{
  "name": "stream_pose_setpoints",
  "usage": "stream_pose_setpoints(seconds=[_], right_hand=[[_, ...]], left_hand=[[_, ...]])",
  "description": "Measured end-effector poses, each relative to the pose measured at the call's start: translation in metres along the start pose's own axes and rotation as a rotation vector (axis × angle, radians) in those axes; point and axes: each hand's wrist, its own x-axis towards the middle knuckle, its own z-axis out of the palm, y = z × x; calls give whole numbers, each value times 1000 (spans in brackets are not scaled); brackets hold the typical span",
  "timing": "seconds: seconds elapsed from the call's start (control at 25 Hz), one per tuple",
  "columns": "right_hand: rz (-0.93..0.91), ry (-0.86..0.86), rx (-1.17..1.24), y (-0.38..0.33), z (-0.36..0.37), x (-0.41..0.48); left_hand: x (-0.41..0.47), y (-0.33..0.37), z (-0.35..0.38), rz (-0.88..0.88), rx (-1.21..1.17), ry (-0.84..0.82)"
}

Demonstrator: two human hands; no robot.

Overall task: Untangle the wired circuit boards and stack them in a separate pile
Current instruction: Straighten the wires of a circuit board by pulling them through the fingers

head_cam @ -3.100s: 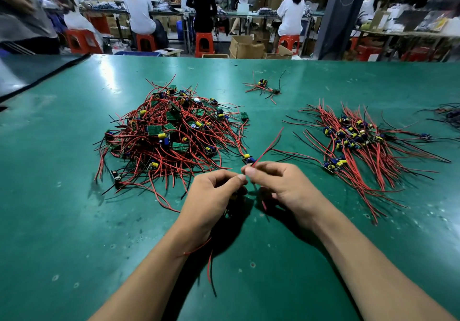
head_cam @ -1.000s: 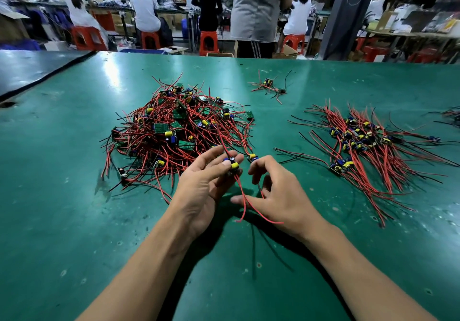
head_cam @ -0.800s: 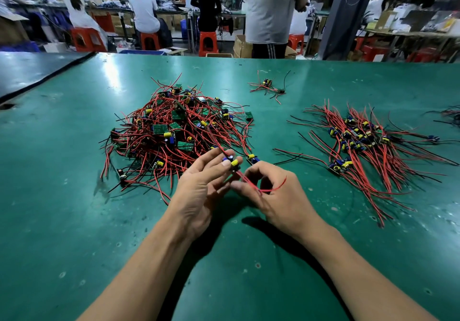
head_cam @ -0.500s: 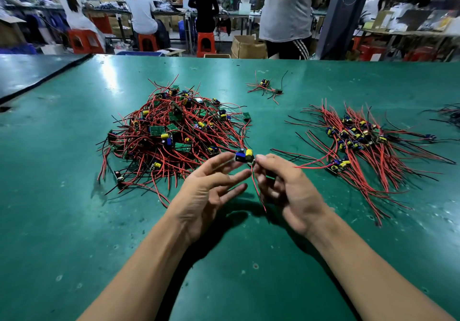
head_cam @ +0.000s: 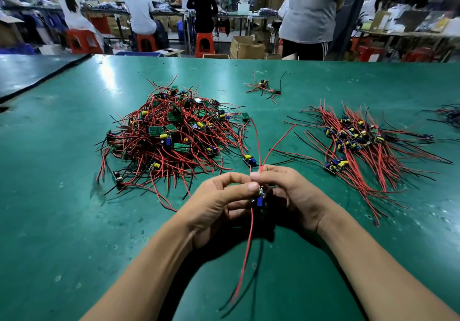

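Observation:
A small wired circuit board [head_cam: 260, 198] with a blue part is held upright between my two hands above the green table [head_cam: 62, 221]. My left hand [head_cam: 219, 203] pinches its upper edge with thumb and forefinger. My right hand [head_cam: 291, 194] pinches the red wires where they rise from the board and fan out. More red and black wires hang down from it toward me. The tangled pile of boards [head_cam: 171, 136] lies left of centre. The sorted pile [head_cam: 358, 144], wires lying parallel, is on the right.
One loose board [head_cam: 249, 159] lies just beyond my fingers. A small cluster of boards [head_cam: 265, 88] sits farther back. Dark wires [head_cam: 450, 115] show at the right edge. A person in a grey shirt [head_cam: 308, 14] stands at the table's far edge; workers sit at benches behind.
Both hands drew together and lifted the board off the table, turning it upright; its wires now point up and hang down. The person behind has walked to the right.

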Motion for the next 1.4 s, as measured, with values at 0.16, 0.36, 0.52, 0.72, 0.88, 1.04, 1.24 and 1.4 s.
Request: stream_pose_setpoints(seconds=[0.16, 0.36, 0.52, 0.72, 0.88, 1.04, 1.24, 1.4], right_hand=[[-114, 96, -74, 4, -5, 3], [-162, 76, 36, 6, -1, 2], [-79, 94, 33, 5, -2, 5], [-82, 224, 38, -1, -10, 10], [-77, 308, 255, -8, -15, 14], [-72, 326, 426, -15, -20, 13], [-78, 304, 598, -20, -28, 10], [-40, 198, 701, -20, -29, 7]], left_hand=[[0, -2, 3, 55, 95, 32], [1, -5, 10, 94, 211, 84], [0, -7, 12, 145, 230, 116], [0, -5, 11, 105, 290, 83], [1, -1, 6, 62, 328, 24], [0, 1, 5, 74, 347, 19], [-1, 1, 5, 106, 344, 81], [-3, 2, 6, 133, 351, 104]])
